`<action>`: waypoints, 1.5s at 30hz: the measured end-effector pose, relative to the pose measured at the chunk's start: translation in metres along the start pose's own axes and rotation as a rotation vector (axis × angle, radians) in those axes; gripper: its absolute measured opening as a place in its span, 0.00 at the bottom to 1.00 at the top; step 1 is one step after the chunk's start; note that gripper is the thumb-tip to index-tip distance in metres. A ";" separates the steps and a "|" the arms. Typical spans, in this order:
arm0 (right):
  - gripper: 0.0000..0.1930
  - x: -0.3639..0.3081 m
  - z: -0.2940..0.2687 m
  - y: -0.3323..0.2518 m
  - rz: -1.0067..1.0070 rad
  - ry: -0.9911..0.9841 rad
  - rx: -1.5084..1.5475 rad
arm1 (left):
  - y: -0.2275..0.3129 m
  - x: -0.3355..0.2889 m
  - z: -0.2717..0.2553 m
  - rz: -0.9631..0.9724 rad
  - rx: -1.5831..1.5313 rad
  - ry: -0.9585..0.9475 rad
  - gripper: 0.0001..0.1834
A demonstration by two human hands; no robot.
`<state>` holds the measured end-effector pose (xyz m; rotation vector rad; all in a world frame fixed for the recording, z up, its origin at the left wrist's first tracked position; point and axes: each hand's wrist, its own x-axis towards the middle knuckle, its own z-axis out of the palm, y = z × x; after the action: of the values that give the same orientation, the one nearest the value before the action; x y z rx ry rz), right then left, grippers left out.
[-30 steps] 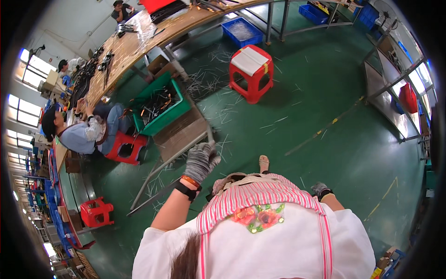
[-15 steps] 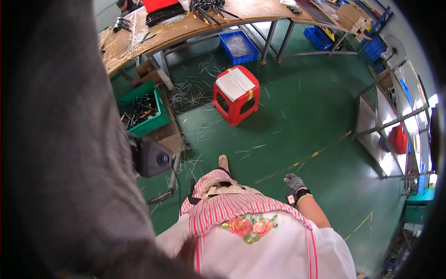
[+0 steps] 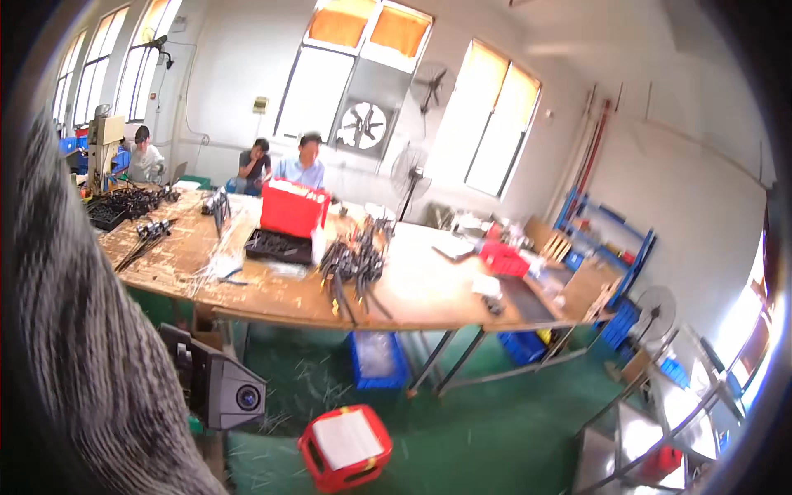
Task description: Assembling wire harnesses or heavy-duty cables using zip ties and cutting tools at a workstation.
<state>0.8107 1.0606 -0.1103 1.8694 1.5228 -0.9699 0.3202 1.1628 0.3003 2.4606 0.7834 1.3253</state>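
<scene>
One red crate [image 3: 293,208], black tray [image 3: 276,246] of parts, blue bin [image 3: 375,361]

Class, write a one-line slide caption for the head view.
Grey knitted glove fills the left edge; beyond, wooden workbench, red stool.

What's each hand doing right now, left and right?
Left hand: only a grey knit glove fills the left edge, right at the lens; open or closed cannot be told.
Right hand: not in view.
</scene>
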 end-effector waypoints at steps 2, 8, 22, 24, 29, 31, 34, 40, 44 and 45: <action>0.20 0.004 -0.014 -0.013 -0.021 0.185 0.279 | -0.012 0.009 -0.008 -0.019 0.044 -0.014 0.34; 0.16 0.096 -0.063 -0.054 -0.267 0.121 0.024 | -0.067 0.043 -0.006 -0.047 0.158 -0.045 0.34; 0.22 0.280 -0.293 -0.155 -0.392 0.051 -0.061 | -0.036 0.152 -0.090 0.166 1.072 0.237 0.33; 0.22 0.294 -0.310 -0.167 -0.425 0.040 -0.149 | -0.051 0.152 -0.096 0.127 1.200 0.289 0.33; 0.22 0.323 -0.336 -0.208 -0.495 -0.004 -0.277 | -0.172 0.084 -0.054 -0.397 1.074 0.428 0.24; 0.22 0.324 -0.337 -0.227 -0.490 -0.031 -0.278 | -0.227 0.017 -0.015 -0.800 0.861 0.286 0.24; 0.22 0.330 -0.337 -0.261 -0.539 -0.056 -0.319 | -0.282 -0.154 0.059 -1.462 0.712 -0.237 0.20; 0.24 0.334 -0.352 -0.338 -0.536 -0.098 -0.397 | -0.290 -0.395 0.096 -2.078 0.136 -0.714 0.29; 0.23 0.324 -0.360 -0.400 -0.431 -0.061 -0.360 | -0.300 -0.473 0.064 -2.109 0.002 -0.880 0.30; 0.23 0.326 -0.358 -0.414 -0.424 -0.061 -0.353 | -0.305 -0.473 0.052 -2.122 0.021 -0.761 0.29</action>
<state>0.5108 1.6216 -0.1433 1.2892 1.9519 -0.8520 0.0484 1.1527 -0.1948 0.6566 1.9208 -0.3982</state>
